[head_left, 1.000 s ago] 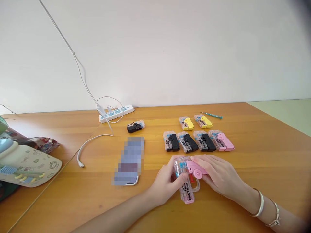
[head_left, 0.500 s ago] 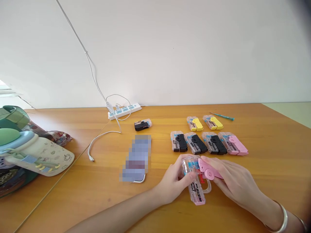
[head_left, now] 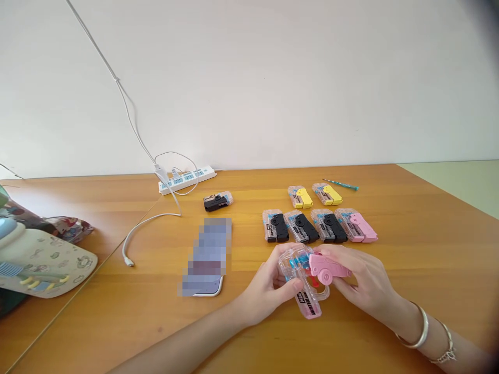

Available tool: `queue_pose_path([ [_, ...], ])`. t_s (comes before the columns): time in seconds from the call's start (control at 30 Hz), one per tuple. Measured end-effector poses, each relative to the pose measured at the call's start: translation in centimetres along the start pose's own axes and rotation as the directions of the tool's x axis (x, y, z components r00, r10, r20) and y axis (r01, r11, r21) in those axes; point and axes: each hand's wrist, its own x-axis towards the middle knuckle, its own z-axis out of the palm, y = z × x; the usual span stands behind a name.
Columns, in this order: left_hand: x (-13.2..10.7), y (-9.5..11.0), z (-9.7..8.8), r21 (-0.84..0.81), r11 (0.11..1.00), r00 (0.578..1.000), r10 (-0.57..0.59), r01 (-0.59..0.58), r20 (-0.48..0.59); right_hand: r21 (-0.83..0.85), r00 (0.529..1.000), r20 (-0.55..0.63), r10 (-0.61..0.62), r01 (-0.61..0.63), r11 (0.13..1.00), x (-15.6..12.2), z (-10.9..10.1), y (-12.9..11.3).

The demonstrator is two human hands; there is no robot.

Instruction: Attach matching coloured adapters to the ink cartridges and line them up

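A small folding water gun (head_left: 306,298), clear plastic with blue and red inner parts and a pink section, is held between both hands above the table. My left hand (head_left: 268,285) grips its clear body, thumb across the front. With fingers curled over the pink section, my right hand (head_left: 362,272) holds the other end; the fingertips are partly hidden. Just beyond lie three black-and-clear water guns (head_left: 300,227) and a pink one (head_left: 361,226), folded, in a row. Two yellow ones (head_left: 302,198) rest behind them, and another black one (head_left: 218,200) lies apart to the left.
A phone (head_left: 210,259), its screen blurred out, lies left of my hands. Behind it are a white power strip (head_left: 187,180) and a white cable (head_left: 152,218). A cream bottle (head_left: 58,265) lies at the left. A teal screwdriver (head_left: 343,184) is at the back right.
The pink section has swung further out from the clear body, and the gun is tilted differently. My right hand turned with it. The whole view has shifted slightly to the right.
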Motion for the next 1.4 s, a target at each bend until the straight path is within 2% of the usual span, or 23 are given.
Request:
queue_pose_path([
  [0.23, 0.0, 0.1, -0.1, -0.042, 0.998, 0.999, -0.037, 0.038, 0.021, 0.135, 0.992, 0.049, 0.121, -0.126, 0.983, 0.5, -0.3, -0.5],
  [0.4, -0.1, 0.0, -0.1, -0.047, 0.997, 0.998, -0.062, 0.064, 0.029, 0.244, 0.990, -0.048, 0.130, -0.115, 0.963, 0.7, -0.1, -1.0],
  [0.57, 0.0, 0.0, 0.1, -0.049, 0.996, 0.997, -0.077, 0.078, 0.025, 0.339, 0.983, 0.003, 0.183, -0.173, 0.925, 0.8, 0.1, -1.3],
  [0.8, 0.0, -0.1, 0.2, -0.026, 0.999, 0.999, -0.034, 0.035, 0.025, 0.301, 0.967, -0.019, 0.255, -0.237, 0.924, 0.9, -0.2, -0.8],
  [0.9, 0.0, -0.2, 0.1, 0.022, 0.999, 0.999, -0.046, 0.047, -0.007, 0.304, 0.958, -0.010, 0.286, -0.269, 0.914, 0.9, -0.3, -0.5],
  [1.03, -0.2, -0.3, 0.0, 0.185, 0.980, 0.991, -0.050, 0.073, -0.122, 0.298, 0.927, -0.020, 0.373, -0.351, 0.888, 1.2, -0.7, 0.4],
  [1.1, -0.3, -0.2, 0.1, 0.309, 0.946, 0.985, -0.043, 0.094, -0.169, 0.303, 0.905, -0.029, 0.424, -0.396, 0.867, 1.3, -1.0, 0.9],
  [1.17, -0.2, 0.0, 0.2, 0.473, 0.870, 0.982, -0.060, 0.140, -0.180, 0.296, 0.897, -0.022, 0.442, -0.416, 0.860, 1.4, -1.1, 1.1],
  [1.3, 0.1, 0.3, 0.6, 0.740, 0.648, 0.983, -0.106, 0.181, -0.148, 0.257, 0.935, 0.045, 0.351, -0.350, 0.901, 1.3, -1.0, 0.6],
  [1.4, 0.4, 0.3, 0.7, 0.784, 0.602, 0.989, -0.081, 0.150, -0.126, 0.237, 0.961, 0.076, 0.266, -0.277, 0.931, 1.2, -0.7, 0.0],
])
